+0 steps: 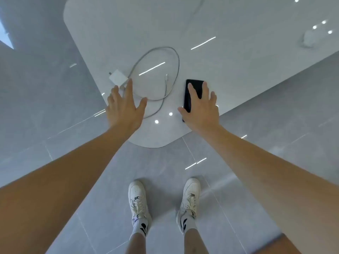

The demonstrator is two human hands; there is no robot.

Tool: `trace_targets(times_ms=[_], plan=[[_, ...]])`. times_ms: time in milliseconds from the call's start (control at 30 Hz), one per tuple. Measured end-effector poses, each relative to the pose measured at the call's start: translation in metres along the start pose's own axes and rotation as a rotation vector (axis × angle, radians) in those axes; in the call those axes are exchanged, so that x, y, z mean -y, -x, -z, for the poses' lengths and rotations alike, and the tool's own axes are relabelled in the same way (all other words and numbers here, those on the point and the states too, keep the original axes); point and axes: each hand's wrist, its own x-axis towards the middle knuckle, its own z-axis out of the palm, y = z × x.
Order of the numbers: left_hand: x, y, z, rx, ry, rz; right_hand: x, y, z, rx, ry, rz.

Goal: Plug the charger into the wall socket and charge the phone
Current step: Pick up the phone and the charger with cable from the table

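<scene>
A white charger block (117,77) lies near the left edge of the glossy white table (238,57). Its grey-white cable (176,57) curls in a loop beside it, the plug end (166,77) lying inside the loop. A black phone (192,89) lies flat to the right of the cable, near the table's front edge. My left hand (123,107) hovers with spread fingers just below the charger block, fingertips close to it. My right hand (200,107) is spread over the phone's lower half, fingers on its surface, not closed around it.
A small white object (309,38) sits far right on the table. A second thin cable (196,8) runs off the table's far side. Grey tiled floor (55,125) surrounds the rounded table corner; my two white shoes (163,200) stand below. No wall socket is visible.
</scene>
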Motion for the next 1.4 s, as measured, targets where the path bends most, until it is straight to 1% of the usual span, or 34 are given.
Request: trace_targets(times_ms=[67, 133, 267, 333, 467, 633, 733, 833, 1067, 1233, 1333, 1400], plan=[[-0.002, -0.017, -0.008, 0.0, 0.006, 0.128, -0.001, -0.015, -0.008, -0.015, 0.026, -0.033], [-0.005, -0.033, -0.014, 0.036, 0.015, 0.199, 0.001, -0.027, -0.015, -0.032, 0.049, -0.039], [-0.015, -0.058, -0.018, 0.045, 0.017, 0.25, 0.007, -0.043, -0.028, -0.077, 0.12, -0.038], [-0.018, -0.067, -0.018, 0.013, 0.009, 0.27, 0.009, -0.05, -0.03, -0.114, 0.175, -0.045], [-0.015, -0.075, -0.017, -0.063, 0.006, 0.212, 0.009, -0.062, -0.024, -0.163, 0.207, -0.026], [-0.012, -0.077, -0.016, -0.03, 0.041, 0.063, 0.006, -0.074, -0.017, -0.089, 0.029, -0.023], [-0.011, -0.073, -0.019, -0.03, 0.042, 0.013, 0.008, -0.075, -0.019, -0.054, 0.003, -0.006], [-0.01, -0.071, -0.021, -0.037, 0.062, -0.002, 0.009, -0.072, -0.023, -0.051, 0.015, 0.004], [-0.002, -0.06, -0.017, -0.047, 0.159, -0.01, 0.012, -0.061, -0.021, -0.13, 0.003, 0.042], [0.005, -0.048, 0.001, -0.023, 0.254, 0.001, 0.02, -0.05, -0.007, -0.12, -0.02, 0.064], [0.006, -0.037, 0.016, -0.058, 0.322, 0.033, 0.026, -0.039, 0.004, -0.118, -0.027, 0.066], [0.008, -0.028, 0.029, -0.091, 0.368, 0.021, 0.032, -0.03, 0.012, -0.117, -0.034, 0.068]])
